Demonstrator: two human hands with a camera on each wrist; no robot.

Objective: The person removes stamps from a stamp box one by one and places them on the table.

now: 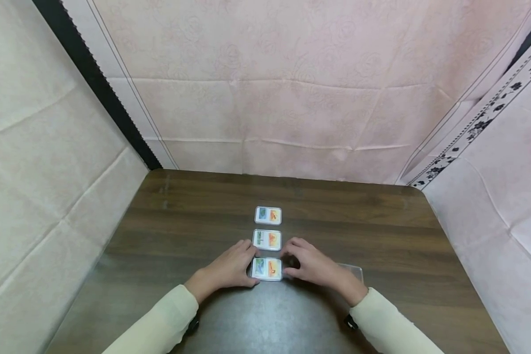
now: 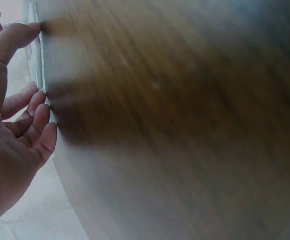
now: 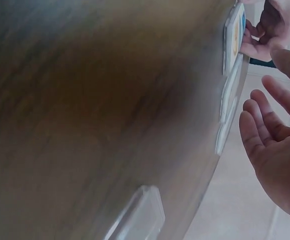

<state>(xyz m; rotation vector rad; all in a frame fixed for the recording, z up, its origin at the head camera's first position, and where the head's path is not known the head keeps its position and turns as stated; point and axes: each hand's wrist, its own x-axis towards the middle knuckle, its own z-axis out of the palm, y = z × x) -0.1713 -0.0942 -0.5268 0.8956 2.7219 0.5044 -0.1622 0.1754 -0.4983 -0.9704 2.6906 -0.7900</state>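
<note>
Three picture cards in clear, round-cornered frames lie in a column on the table: the far card (image 1: pixel 268 215), the middle card (image 1: pixel 267 240) and the near card (image 1: pixel 267 269). Each shows a blue or green picture on its left half and an orange one on its right. My left hand (image 1: pixel 232 265) holds the near card at its left end, thumb at the lower corner and index finger at the upper. In the left wrist view, the card's edge (image 2: pixel 36 55) spans thumb and index finger. My right hand (image 1: pixel 311 263), fingers loosely bent, hovers beside the near card's right end.
A clear plastic case (image 1: pixel 353 270) lies on the wooden table (image 1: pixel 181 221), partly hidden under my right forearm. Pale cloth (image 1: pixel 270 113) hangs behind the table's far edge and along both sides.
</note>
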